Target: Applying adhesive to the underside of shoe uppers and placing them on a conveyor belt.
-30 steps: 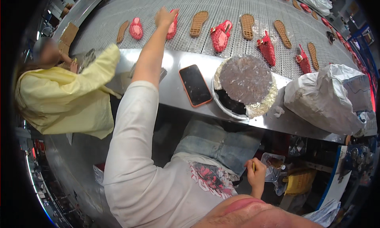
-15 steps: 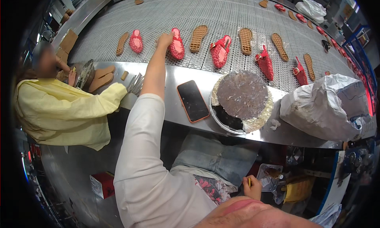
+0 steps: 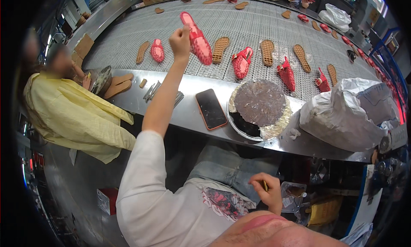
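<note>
My left hand [image 3: 180, 42] is stretched out over the mesh conveyor belt [image 3: 124, 37], its fingers closed on a red woven shoe upper with a pink sole lining [image 3: 200, 44]. The upper is lifted and tilted, close to a tan shoe sole [image 3: 220, 49]. Another red woven upper [image 3: 157, 52] and a tan sole [image 3: 142, 52] lie on the belt to the left of it. My right hand [image 3: 269, 193] is near my lap, fingers curled round a small yellow thing [image 3: 265, 185]; most of that thing is hidden.
On the metal ledge are a phone [image 3: 210, 109], a round tub [image 3: 231, 126] with a dark crusted disc [image 3: 261, 102] on it, metal strips [image 3: 152, 90] and a white bag [image 3: 338, 118]. A co-worker in yellow [image 3: 72, 105] sits left. More uppers and soles lie along the belt.
My left hand has taken hold of the red upper and raised it off the belt. My right hand has come up slightly. The co-worker's yellow sleeve has drawn back from the metal strips.
</note>
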A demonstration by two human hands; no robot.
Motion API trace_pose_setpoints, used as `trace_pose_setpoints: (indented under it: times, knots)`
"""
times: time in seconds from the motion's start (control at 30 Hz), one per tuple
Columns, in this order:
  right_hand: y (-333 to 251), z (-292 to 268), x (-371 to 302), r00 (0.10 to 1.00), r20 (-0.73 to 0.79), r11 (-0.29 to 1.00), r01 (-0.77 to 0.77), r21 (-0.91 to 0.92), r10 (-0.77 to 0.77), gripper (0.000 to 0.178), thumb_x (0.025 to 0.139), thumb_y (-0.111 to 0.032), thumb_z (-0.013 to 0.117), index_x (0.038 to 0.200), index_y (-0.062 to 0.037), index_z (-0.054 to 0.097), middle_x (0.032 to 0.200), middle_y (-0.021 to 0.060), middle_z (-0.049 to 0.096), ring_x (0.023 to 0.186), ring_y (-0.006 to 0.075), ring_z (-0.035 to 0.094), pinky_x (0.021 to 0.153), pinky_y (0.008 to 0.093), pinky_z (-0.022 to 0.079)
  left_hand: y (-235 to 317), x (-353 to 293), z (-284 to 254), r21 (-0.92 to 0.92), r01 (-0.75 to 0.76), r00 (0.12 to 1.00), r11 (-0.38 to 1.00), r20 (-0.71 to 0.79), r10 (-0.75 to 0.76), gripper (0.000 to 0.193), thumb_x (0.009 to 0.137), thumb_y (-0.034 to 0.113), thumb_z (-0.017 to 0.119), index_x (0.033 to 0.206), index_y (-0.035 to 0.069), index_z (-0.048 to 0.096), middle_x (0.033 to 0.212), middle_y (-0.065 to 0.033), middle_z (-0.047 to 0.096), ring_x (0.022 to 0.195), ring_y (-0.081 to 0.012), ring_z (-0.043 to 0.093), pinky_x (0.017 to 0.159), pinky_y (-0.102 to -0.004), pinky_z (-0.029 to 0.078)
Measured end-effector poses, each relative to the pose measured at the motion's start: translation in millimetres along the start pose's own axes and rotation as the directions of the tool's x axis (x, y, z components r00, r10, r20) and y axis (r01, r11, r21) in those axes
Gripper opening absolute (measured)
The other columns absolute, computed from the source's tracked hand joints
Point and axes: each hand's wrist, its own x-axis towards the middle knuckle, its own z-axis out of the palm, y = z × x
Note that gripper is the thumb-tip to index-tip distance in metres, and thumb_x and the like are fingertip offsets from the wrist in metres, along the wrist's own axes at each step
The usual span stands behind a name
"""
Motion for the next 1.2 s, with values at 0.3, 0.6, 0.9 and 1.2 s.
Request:
trace_pose_setpoints:
  times: [0.3,0.6,0.9,1.2]
  knots:
    - [-34.9,40.9,89.5,0.953,-0.240,0.982,0.187,-0.016,-0.185,0.089,0.065,-0.017,0.089,0.139,0.0026,0.044,0.126,0.0193,0.059,0.112,0.0301,0.062,0.092,0.0345,0.049,179.0,-216.5,-83.0,-0.349,0.158,0.929,0.924,0.369,-0.019,0.023,0.088,0.004,0.068,0.069,-0.001,0.055,0.075,-0.0048,0.061,0.066,-0.0090,0.052,0.058,-0.0237,0.041]
    - [-19.7,46.9,79.3,0.975,-0.198,0.990,0.120,0.073,-0.104,0.086,0.066,-0.015,0.089,0.136,0.0049,0.044,0.117,0.0160,0.062,0.105,0.0193,0.063,0.091,0.0311,0.050,180.3,-242.1,-66.5,-0.219,0.087,0.909,0.972,0.417,0.012,0.023,0.085,0.014,0.075,0.085,0.003,0.056,0.081,-0.0051,0.052,0.070,-0.0138,0.047,0.062,-0.0283,0.042]
    - [-11.7,16.3,94.7,0.998,-0.039,0.666,-0.006,0.746,0.052,0.059,0.083,-0.016,0.075,0.131,0.0027,0.047,0.112,0.0077,0.061,0.095,0.0125,0.061,0.081,0.0264,0.050,161.1,-252.3,-79.6,-0.360,0.527,0.646,0.770,0.758,-0.088,0.055,0.095,0.029,0.065,0.134,-0.004,0.045,0.139,-0.0147,0.043,0.121,-0.0210,0.049,0.106,-0.0355,0.039]
    - [-10.0,56.3,102.8,0.996,-0.077,0.950,0.057,0.307,-0.035,0.075,0.077,-0.015,0.081,0.139,0.0025,0.044,0.119,0.0054,0.060,0.094,0.0065,0.056,0.078,0.0217,0.046,158.5,-250.0,-78.3,-0.459,0.702,0.630,0.544,0.757,-0.173,0.078,0.087,0.035,0.073,0.146,-0.002,0.038,0.133,-0.0081,0.053,0.120,-0.0142,0.051,0.103,-0.0297,0.041]
